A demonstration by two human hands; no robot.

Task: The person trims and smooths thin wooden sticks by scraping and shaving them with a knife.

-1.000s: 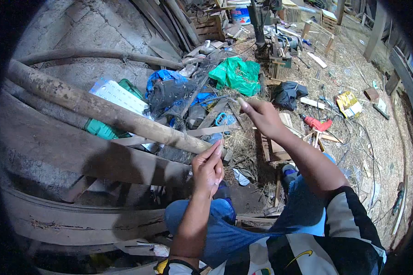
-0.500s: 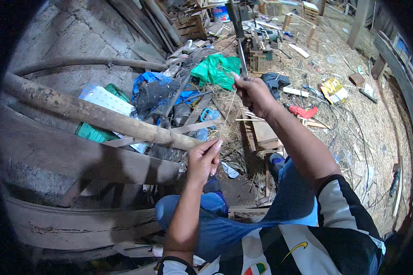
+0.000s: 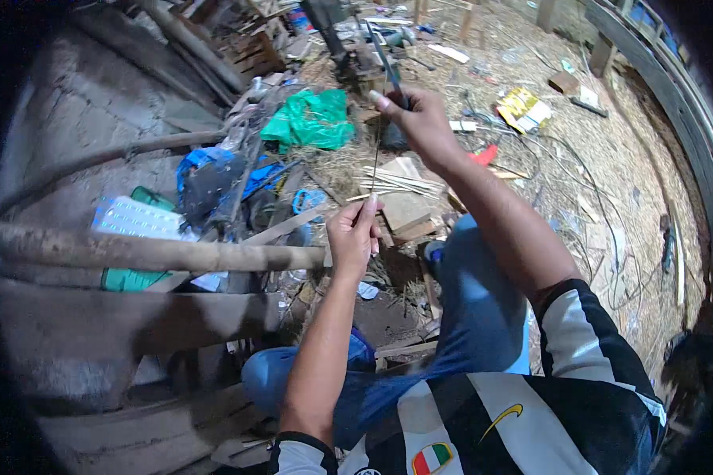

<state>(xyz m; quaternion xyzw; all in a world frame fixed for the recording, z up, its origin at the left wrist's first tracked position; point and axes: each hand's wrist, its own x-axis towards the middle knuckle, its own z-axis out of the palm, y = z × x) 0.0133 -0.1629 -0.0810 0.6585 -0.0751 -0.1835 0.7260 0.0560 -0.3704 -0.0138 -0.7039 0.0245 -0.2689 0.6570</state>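
Note:
My right hand [image 3: 424,131] is closed around the dark handle of a knife [image 3: 383,54], whose blade points up and away from me. My left hand [image 3: 355,236] pinches the lower end of a thin stick [image 3: 377,150] between thumb and fingertips. The stick stands nearly upright, its upper part passing close by my right thumb and the knife. Whether blade and stick touch, I cannot tell. Beyond my hands, several thin split sticks [image 3: 404,184] lie across a wooden board [image 3: 408,207] between my legs.
A thick bamboo pole [image 3: 158,253] crosses the left side near my left hand. Behind it lie a green plastic bag [image 3: 310,119] and blue plastic [image 3: 198,161]. On the right, a red tool [image 3: 483,155], a yellow packet [image 3: 523,109] and cables rest on shavings-covered ground.
My view has shifted right. My right hand has come down and closer to my left hand, with the knife in it. My left hand still pinches the stick, which stands more upright.

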